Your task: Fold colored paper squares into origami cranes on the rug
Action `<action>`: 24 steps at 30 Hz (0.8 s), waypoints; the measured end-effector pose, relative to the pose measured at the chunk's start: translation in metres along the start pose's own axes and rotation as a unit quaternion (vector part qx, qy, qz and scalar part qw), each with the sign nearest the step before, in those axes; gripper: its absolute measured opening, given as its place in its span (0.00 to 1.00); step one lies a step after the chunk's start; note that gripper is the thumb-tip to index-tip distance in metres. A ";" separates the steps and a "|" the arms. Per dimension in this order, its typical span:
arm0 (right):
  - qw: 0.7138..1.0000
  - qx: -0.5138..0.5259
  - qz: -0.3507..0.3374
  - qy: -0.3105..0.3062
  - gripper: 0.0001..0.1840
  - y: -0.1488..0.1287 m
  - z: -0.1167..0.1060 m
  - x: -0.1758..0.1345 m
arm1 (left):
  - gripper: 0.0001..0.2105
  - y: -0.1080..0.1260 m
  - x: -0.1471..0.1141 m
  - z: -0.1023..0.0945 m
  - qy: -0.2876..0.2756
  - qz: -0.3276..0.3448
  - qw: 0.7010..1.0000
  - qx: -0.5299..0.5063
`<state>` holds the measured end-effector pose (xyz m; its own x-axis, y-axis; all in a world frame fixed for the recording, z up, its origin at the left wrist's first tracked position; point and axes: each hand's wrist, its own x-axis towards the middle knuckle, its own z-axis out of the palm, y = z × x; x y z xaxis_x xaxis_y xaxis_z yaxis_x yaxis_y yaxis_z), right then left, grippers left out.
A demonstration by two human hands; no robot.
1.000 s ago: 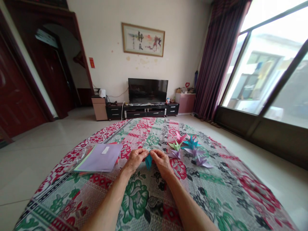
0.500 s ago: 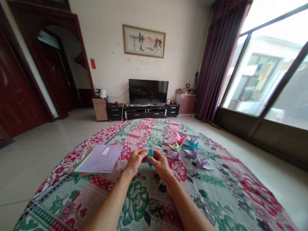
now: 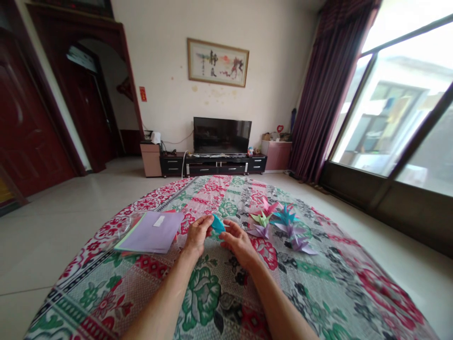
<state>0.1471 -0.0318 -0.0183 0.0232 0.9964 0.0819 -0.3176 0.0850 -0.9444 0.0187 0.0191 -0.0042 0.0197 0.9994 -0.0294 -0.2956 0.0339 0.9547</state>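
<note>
Clock set on my view, 12 away from the wearer. Blue folded paper (image 3: 218, 224) sits between the hands. Left hand (image 3: 198, 233): thumb and fingers pinched on its 10 o'clock end. Right hand (image 3: 239, 241): thumb and fingers parted, just off the 4 o'clock end; contact there I cannot tell.

Handling, my estimate: very light, crisp at the layered creases, limp where single-ply; little slip, but easily crushed or torn. I would grip the thick folded edge with fingertips, sparing the points.

Long axis: slanting, roughly 10 to 4 o'clock. Both ends look narrowed; which one leads I cannot make out.
</note>
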 end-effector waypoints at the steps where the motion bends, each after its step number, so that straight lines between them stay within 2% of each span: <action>1: 1.000 -0.006 -0.005 -0.001 0.27 0.000 0.001 0.000 | 0.19 0.000 0.000 0.001 0.007 -0.001 1.000 -0.019; 5: 0.999 -0.035 -0.029 0.025 0.23 0.002 0.006 0.000 | 0.20 0.000 -0.004 0.005 -0.007 -0.009 0.998 -0.059; 10: 0.993 -0.018 -0.068 0.092 0.18 0.001 0.002 0.004 | 0.18 -0.002 -0.009 0.006 -0.078 0.006 0.997 -0.022; 14: 0.993 -0.001 -0.088 0.083 0.14 -0.001 -0.004 0.006 | 0.13 -0.003 -0.011 0.003 -0.126 0.044 0.989 0.067; 19: 0.992 0.014 -0.087 0.093 0.16 0.000 -0.009 0.007 | 0.11 0.002 -0.016 0.002 -0.164 0.114 0.966 0.167; 24: 0.993 -0.027 -0.087 0.072 0.14 0.000 -0.011 0.006 | 0.13 0.005 -0.017 0.004 -0.147 0.140 0.964 0.174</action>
<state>0.1574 -0.0259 -0.0217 0.2099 0.9564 0.2030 -0.2447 0.2524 -0.9362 0.0207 0.0025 0.0026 0.2700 0.9214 0.2796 0.0091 -0.2928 0.9561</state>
